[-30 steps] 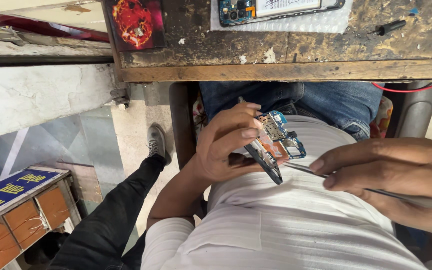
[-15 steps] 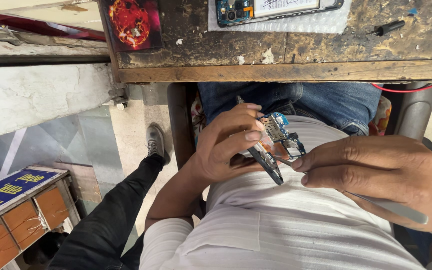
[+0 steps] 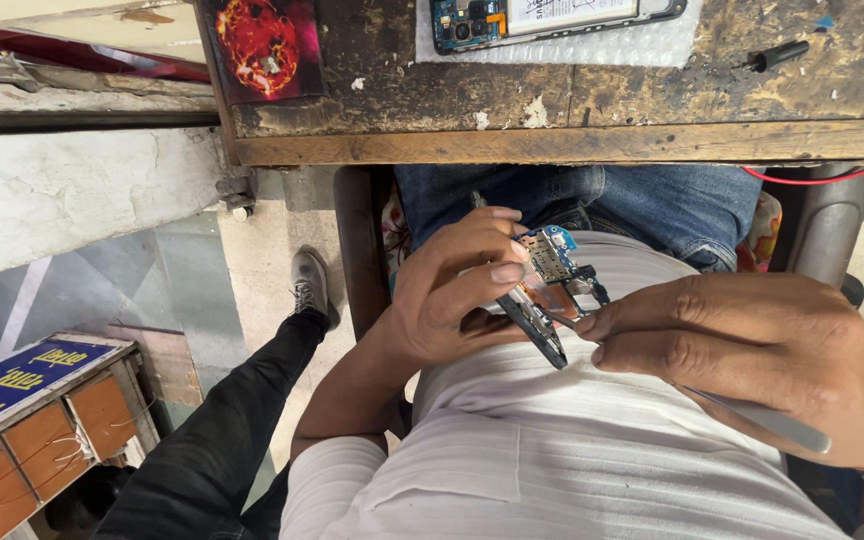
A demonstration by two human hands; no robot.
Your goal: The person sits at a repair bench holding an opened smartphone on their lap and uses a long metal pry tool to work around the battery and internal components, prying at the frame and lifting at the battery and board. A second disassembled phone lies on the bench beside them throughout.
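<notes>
My left hand point(image 3: 457, 290) grips a small phone circuit board point(image 3: 550, 265) with blue and metal parts, held over my lap against my white ribbed shirt. A thin black strip point(image 3: 537, 325) hangs from the board under my fingers. My right hand point(image 3: 762, 350) pinches a slim metal tool, probably tweezers point(image 3: 767, 420), whose tip touches the board's right side. The tool's long end sticks out behind my palm.
A worn wooden workbench point(image 3: 572, 140) runs across the top, carrying an opened phone point(image 3: 552, 15) on bubble wrap, a small black screwdriver point(image 3: 777, 55) and a red patterned card point(image 3: 262, 45). Another person's leg in black trousers and a shoe point(image 3: 307, 290) stands at my left. A wooden box point(image 3: 42, 420) sits at lower left.
My right hand has moved left and closer to the board, bringing the tool's tip against it. My left hand holds the board nearly still.
</notes>
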